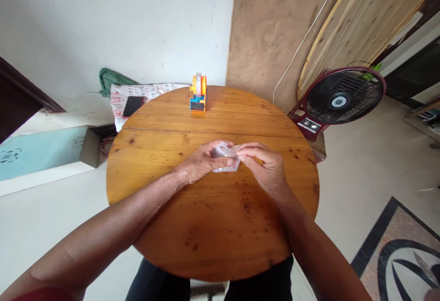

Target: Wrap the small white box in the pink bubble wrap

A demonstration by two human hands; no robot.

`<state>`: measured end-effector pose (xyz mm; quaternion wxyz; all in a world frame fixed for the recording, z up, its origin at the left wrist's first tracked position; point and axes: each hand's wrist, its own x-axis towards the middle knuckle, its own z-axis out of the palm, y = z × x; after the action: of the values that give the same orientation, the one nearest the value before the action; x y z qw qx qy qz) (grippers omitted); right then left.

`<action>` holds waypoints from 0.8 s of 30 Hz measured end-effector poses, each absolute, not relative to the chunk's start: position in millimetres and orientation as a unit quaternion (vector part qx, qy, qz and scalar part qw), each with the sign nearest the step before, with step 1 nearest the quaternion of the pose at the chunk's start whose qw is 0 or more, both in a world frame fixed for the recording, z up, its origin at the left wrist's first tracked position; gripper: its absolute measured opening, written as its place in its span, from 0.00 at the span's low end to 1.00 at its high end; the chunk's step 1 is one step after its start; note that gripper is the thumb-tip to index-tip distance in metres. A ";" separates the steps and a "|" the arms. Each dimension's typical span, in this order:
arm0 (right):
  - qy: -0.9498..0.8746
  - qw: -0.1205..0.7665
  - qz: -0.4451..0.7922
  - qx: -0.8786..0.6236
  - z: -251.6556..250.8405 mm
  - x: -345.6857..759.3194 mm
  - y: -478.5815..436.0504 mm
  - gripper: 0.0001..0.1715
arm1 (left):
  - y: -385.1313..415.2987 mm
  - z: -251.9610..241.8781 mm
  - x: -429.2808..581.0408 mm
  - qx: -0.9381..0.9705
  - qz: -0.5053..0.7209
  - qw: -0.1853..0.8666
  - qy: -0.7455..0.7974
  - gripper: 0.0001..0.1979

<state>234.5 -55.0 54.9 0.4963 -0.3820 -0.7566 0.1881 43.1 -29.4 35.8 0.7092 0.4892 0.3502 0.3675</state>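
Over the middle of the round wooden table (pixel 213 227), a small packet in clear, crinkled plastic wrap (pixel 227 165) is between my hands. My left hand (pixel 208 158) grips its left side, thumb across the front and fingers behind. Thumb and fingertips of my right hand (pixel 264 163) pinch the wrap at the packet's upper right edge. Faint reddish print shows on the packet's lower right; its contents cannot be made out. Beyond the hands, near the far edge, stands an orange and blue tape dispenser (pixel 198 94) with a roll of clear tape.
Past the table's far left edge lie a printed white sack (pixel 154 91), a dark phone-like object (pixel 132 106) and a green bag (pixel 115 80). A dark red fan (pixel 340 101) stands off the right side. A white wall and a brown board rise behind the table.
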 end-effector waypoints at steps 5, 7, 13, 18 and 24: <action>-0.768 0.501 0.120 -0.382 50.9 228.2 -57.8 0.09 | -27.9 34.2 43.1 0.466 0.389 0.725 0.327 0.29; -0.771 0.500 0.088 -0.383 51.0 226.6 -59.2 0.09 | -27.9 33.6 43.4 0.466 0.400 0.725 0.312 0.28; -0.798 0.474 -0.032 -0.371 53.4 224.0 -62.5 0.10 | -28.9 31.9 44.5 0.462 0.420 0.726 0.288 0.24; -0.822 0.423 -0.113 -0.365 52.9 219.6 -66.1 0.13 | -25.3 34.1 42.0 0.395 0.425 0.777 0.244 0.22; -0.839 0.381 -0.151 -0.358 51.9 215.2 -71.2 0.13 | -23.0 39.8 37.8 0.370 0.442 0.783 0.234 0.20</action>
<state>215.2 -71.2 51.9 0.3811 -0.3580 -0.8389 -0.1510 37.8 -23.0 39.8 0.7832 0.3698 0.2343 0.4415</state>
